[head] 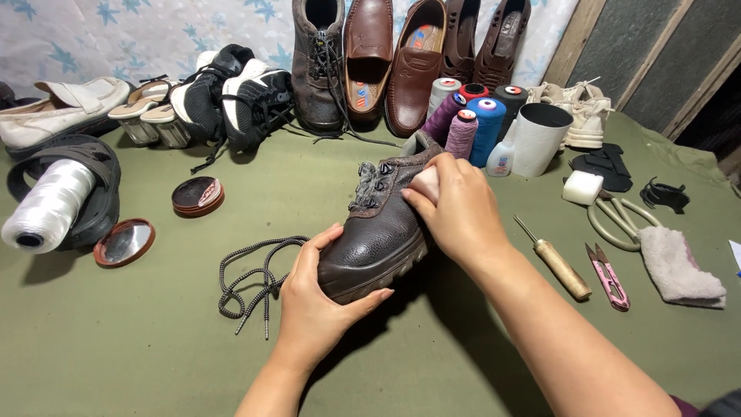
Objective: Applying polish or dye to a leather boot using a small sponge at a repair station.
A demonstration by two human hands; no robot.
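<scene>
A dark brown leather shoe point(377, 224) without laces lies on the green cloth in the middle. My left hand point(316, 297) grips its toe from the near side. My right hand point(455, 208) presses a small pale sponge point(427, 184) against the shoe's side near the eyelets. A black-and-white speckled shoelace point(258, 274) lies loose just left of the toe.
An open polish tin point(197, 195) and its lid point(124, 242) sit left. A white thread spool point(48, 206) lies on a black sandal. Several thread cones point(475, 123), an awl point(557, 262), pink snips point(608, 276), scissors point(617, 220), a grey cloth point(679, 266) are right. Shoes line the back.
</scene>
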